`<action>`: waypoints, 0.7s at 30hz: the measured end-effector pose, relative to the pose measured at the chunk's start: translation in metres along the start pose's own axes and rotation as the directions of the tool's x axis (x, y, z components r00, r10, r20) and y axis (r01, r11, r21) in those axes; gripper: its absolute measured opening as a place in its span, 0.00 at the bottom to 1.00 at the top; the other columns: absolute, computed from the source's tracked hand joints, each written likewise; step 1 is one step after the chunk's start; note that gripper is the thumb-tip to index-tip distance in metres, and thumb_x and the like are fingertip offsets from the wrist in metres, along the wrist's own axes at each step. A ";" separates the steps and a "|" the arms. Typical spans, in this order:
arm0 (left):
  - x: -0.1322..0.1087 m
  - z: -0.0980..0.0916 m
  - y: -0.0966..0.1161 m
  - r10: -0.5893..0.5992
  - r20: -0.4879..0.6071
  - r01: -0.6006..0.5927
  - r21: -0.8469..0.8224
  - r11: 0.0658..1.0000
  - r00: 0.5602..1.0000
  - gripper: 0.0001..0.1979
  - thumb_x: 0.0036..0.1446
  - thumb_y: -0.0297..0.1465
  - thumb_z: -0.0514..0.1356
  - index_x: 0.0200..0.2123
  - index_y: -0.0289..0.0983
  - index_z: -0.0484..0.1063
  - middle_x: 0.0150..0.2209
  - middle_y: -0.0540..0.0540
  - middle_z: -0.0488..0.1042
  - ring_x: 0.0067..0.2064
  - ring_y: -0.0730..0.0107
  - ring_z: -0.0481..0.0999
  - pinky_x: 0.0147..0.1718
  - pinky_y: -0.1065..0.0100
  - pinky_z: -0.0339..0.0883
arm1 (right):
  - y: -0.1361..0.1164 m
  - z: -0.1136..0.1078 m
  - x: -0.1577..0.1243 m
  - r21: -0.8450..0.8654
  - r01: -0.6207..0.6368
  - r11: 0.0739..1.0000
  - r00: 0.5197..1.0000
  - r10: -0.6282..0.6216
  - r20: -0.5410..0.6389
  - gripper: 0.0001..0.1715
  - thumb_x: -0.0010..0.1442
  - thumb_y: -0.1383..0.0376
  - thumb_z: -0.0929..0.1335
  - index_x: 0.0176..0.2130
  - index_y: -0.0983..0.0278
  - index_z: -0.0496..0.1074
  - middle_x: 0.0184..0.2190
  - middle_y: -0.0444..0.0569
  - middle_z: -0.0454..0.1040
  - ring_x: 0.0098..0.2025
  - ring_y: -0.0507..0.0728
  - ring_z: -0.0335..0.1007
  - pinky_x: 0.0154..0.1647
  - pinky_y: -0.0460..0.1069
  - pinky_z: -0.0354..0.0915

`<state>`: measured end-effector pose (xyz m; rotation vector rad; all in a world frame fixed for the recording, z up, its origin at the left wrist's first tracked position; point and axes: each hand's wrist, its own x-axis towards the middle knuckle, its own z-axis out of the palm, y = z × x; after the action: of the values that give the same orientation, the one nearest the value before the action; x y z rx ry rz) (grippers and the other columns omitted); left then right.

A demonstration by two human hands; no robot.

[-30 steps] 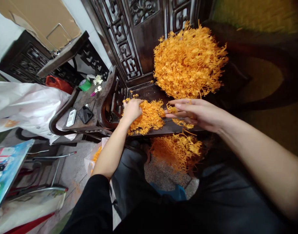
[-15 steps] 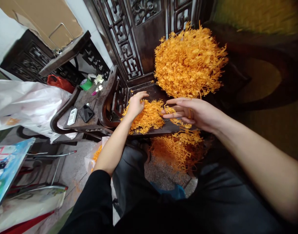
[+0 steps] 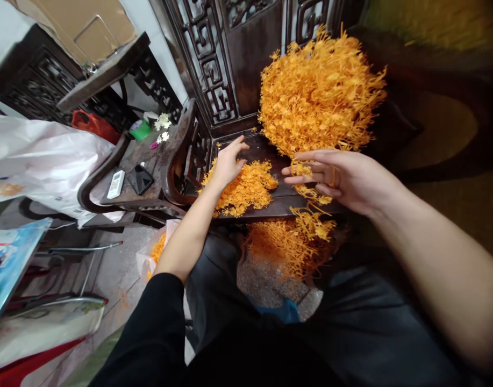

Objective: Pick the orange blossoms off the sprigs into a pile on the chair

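Note:
My left hand (image 3: 229, 163) hovers over the near edge of a small, flat heap of orange plastic flower pieces (image 3: 252, 188) on the dark wooden seat. Its fingers and thumb are apart, and nothing shows between them. Facing it, my right hand (image 3: 343, 174) has a few orange plastic sprigs (image 3: 305, 171) caught in its fingers. They dangle below the palm, and the grip itself is partly hidden. Behind that hand rises a big rounded mound of orange sprigs (image 3: 321, 94). More orange sprigs (image 3: 284, 247) lie in a bunch lower down, between my knees.
A carved chair back (image 3: 252, 64) stands behind the seat. Leftward, a side table holds a white remote (image 3: 116, 184), a dark phone-like object (image 3: 140, 179), green tape (image 3: 140, 129) and small white flowers (image 3: 162, 122). A pale bag (image 3: 171, 228) with orange pieces sits on the floor.
My right hand has shifted right, away from my left hand, with the orange plastic sprigs still hanging from it. My left hand stays over the small heap. The camera view has tilted slightly.

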<state>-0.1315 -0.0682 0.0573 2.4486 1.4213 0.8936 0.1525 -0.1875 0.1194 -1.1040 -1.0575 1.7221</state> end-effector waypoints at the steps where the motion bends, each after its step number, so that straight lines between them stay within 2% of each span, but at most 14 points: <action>1: 0.001 0.000 0.000 0.002 -0.002 -0.002 0.006 1.000 1.000 0.18 0.56 0.19 0.66 0.49 0.37 0.78 0.69 0.36 0.69 0.68 0.54 0.72 0.70 0.51 0.62 | -0.001 0.002 -0.001 0.005 -0.012 1.000 1.000 0.012 -0.020 0.15 0.65 0.59 0.68 0.49 0.63 0.75 0.50 0.65 0.81 0.47 0.64 0.83 0.14 0.45 0.42; 3: 0.002 -0.001 0.005 -0.006 -0.019 0.005 -0.026 1.000 1.000 0.12 0.59 0.24 0.67 0.47 0.36 0.79 0.68 0.36 0.70 0.66 0.55 0.74 0.68 0.53 0.64 | 0.000 0.005 -0.002 0.018 -0.030 0.999 0.998 0.031 -0.045 0.14 0.65 0.60 0.68 0.48 0.63 0.76 0.49 0.64 0.81 0.47 0.64 0.83 0.14 0.45 0.42; 5: 0.000 -0.005 0.021 -0.023 -0.029 0.019 -0.142 0.990 0.999 0.09 0.66 0.31 0.64 0.47 0.36 0.79 0.62 0.36 0.76 0.62 0.56 0.78 0.63 0.55 0.69 | 0.002 0.009 -0.002 0.026 -0.041 0.999 0.998 0.042 -0.043 0.13 0.65 0.60 0.68 0.48 0.63 0.76 0.48 0.64 0.81 0.48 0.64 0.83 0.14 0.45 0.41; 8: -0.012 -0.011 0.060 0.009 0.091 0.030 -0.416 0.909 0.996 0.17 0.70 0.40 0.59 0.55 0.38 0.77 0.54 0.39 0.82 0.53 0.61 0.83 0.55 0.59 0.75 | 0.008 0.015 0.000 0.037 -0.058 0.998 0.998 0.059 -0.028 0.15 0.66 0.57 0.69 0.48 0.63 0.76 0.46 0.62 0.81 0.44 0.62 0.83 0.15 0.45 0.42; 10: -0.025 -0.013 0.087 0.092 0.213 0.036 -0.531 0.847 0.973 0.25 0.64 0.41 0.66 0.62 0.41 0.73 0.58 0.40 0.80 0.49 0.62 0.83 0.50 0.62 0.76 | 0.013 0.019 0.002 0.029 -0.030 0.999 1.000 0.030 0.000 0.17 0.67 0.54 0.69 0.48 0.62 0.77 0.44 0.59 0.81 0.36 0.57 0.81 0.15 0.45 0.42; 12: -0.038 -0.015 0.107 0.114 0.251 0.043 -0.546 0.837 0.961 0.28 0.58 0.38 0.71 0.61 0.42 0.74 0.59 0.41 0.79 0.46 0.64 0.83 0.48 0.63 0.76 | 0.017 0.022 0.004 0.014 0.007 1.000 0.999 -0.008 0.046 0.21 0.67 0.49 0.70 0.46 0.62 0.77 0.42 0.58 0.81 0.29 0.53 0.76 0.14 0.45 0.42; 15: -0.049 -0.017 0.119 0.002 0.189 0.098 -0.515 0.852 0.982 0.12 0.59 0.32 0.70 0.47 0.38 0.82 0.48 0.44 0.84 0.40 0.67 0.82 0.45 0.64 0.75 | 0.019 0.027 0.003 -0.017 0.008 1.000 0.997 -0.006 0.075 0.30 0.64 0.40 0.70 0.46 0.63 0.76 0.41 0.58 0.80 0.27 0.53 0.75 0.14 0.45 0.39; 17: -0.050 -0.022 0.119 -0.109 0.145 0.171 -0.554 0.815 0.984 0.05 0.59 0.30 0.69 0.38 0.36 0.81 0.39 0.46 0.84 0.37 0.70 0.81 0.42 0.66 0.75 | 0.018 0.030 0.001 -0.045 -0.004 0.999 0.998 0.006 0.056 0.35 0.61 0.36 0.70 0.48 0.62 0.74 0.41 0.57 0.80 0.27 0.54 0.77 0.14 0.45 0.36; 19: -0.049 -0.027 0.117 -0.216 0.150 0.261 -0.649 0.714 0.965 0.05 0.57 0.29 0.70 0.36 0.36 0.78 0.37 0.47 0.83 0.37 0.71 0.81 0.40 0.68 0.75 | 0.018 0.031 -0.001 -0.097 0.006 0.995 0.997 0.001 0.071 0.38 0.58 0.34 0.72 0.49 0.62 0.74 0.41 0.56 0.80 0.25 0.53 0.75 0.15 0.45 0.38; 21: -0.048 -0.032 0.117 -0.326 0.203 0.361 -0.744 0.561 0.924 0.08 0.56 0.28 0.70 0.38 0.36 0.76 0.36 0.49 0.81 0.36 0.73 0.81 0.37 0.70 0.76 | 0.020 0.031 -0.002 -0.187 0.049 0.981 0.993 -0.027 0.114 0.34 0.57 0.38 0.74 0.46 0.62 0.76 0.37 0.53 0.80 0.21 0.49 0.69 0.16 0.45 0.44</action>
<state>-0.0818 -0.1745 0.1133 1.4609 1.0946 1.0524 0.1200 -0.2027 0.1097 -1.1074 -1.3265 1.6949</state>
